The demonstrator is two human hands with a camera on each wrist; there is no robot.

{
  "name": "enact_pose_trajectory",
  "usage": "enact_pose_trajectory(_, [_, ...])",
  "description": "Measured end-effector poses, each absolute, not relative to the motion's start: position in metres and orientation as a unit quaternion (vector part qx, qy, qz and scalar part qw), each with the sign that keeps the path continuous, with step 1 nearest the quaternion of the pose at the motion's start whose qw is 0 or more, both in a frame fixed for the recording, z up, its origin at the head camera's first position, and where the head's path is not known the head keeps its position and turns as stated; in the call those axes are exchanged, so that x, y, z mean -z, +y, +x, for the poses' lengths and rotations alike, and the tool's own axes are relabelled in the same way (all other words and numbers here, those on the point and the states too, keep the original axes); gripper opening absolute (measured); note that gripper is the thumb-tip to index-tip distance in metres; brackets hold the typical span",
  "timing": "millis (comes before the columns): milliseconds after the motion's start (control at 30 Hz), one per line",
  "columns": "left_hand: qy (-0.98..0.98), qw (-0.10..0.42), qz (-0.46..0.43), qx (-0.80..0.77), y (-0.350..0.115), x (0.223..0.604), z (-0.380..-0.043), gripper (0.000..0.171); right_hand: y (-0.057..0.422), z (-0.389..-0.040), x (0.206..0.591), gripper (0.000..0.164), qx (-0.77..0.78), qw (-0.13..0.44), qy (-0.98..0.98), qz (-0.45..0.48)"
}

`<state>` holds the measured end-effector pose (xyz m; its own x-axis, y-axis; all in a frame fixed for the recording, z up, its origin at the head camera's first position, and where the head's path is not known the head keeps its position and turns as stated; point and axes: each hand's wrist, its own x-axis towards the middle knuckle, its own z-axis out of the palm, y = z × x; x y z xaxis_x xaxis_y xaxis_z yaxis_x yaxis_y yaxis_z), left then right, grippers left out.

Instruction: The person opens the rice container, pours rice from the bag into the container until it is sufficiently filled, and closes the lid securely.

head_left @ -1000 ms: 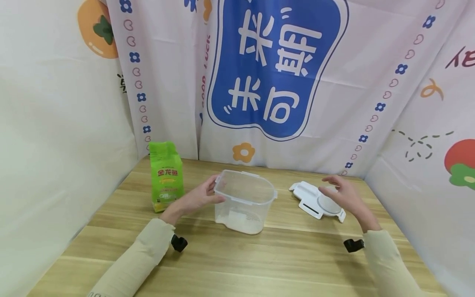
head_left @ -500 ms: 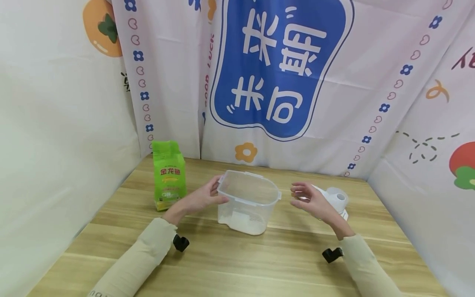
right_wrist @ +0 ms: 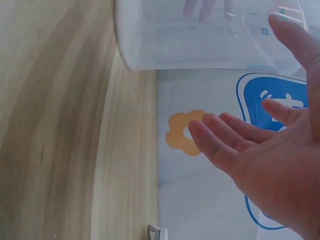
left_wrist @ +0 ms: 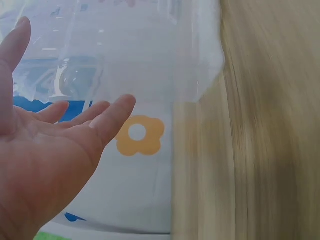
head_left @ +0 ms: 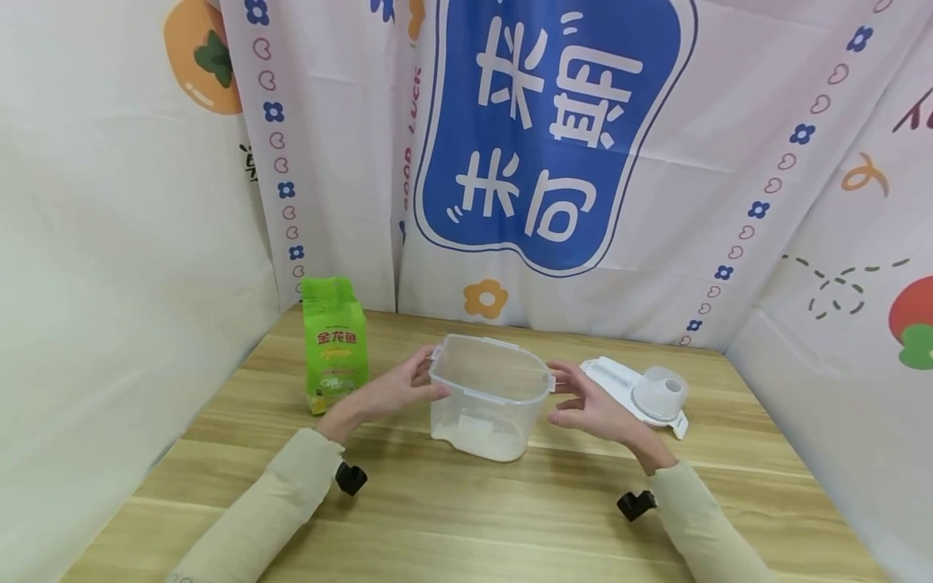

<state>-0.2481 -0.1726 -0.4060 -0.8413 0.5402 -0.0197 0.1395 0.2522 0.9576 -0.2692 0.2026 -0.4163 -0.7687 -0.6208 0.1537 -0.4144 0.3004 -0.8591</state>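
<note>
A clear plastic storage container, without its lid, stands upright on the table with a layer of white grains at the bottom. My left hand is at its left side, fingers loosely extended behind the rim corner and thumb in front. The left wrist view shows that hand with spread fingers beside the clear wall. My right hand is at the container's right side, fingertips by the rim. In the right wrist view its fingers are extended and grip nothing; whether they touch the wall is unclear.
A green bag stands upright at the left. Behind my right hand lies a white lid with a translucent cup on it. Printed curtains enclose the wooden table at the back and sides.
My right hand has moved left from above the lid to the container's right side, uncovering the lid and cup. My left hand stays at the container's left side.
</note>
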Motion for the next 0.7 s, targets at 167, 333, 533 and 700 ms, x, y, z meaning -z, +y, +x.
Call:
enact_pose_trajectory(167, [0.784, 0.172, 0.218, -0.555, -0.182, 0.403, -0.246, 0.075, 0.194, -0.268, 0.422, 0.087, 0.507, 0.097, 0.787, -0.337])
enact_pose_trajectory(333, [0.806, 0.159, 0.222, -0.526, -0.192, 0.395, -0.244, 0.067, 0.183, -0.267, 0.430, 0.096, 0.519, 0.077, 0.782, -0.337])
enact_pose_trajectory(533, [0.832, 0.140, 0.255, -0.472, -0.199, 0.379, -0.241, 0.057, 0.171, -0.262, 0.433, 0.101, 0.519, 0.075, 0.786, -0.328])
enact_pose_trajectory(700, [0.854, 0.128, 0.268, -0.426, -0.203, 0.366, -0.238, 0.052, 0.167, -0.259, 0.435, 0.101, 0.523, 0.062, 0.784, -0.328])
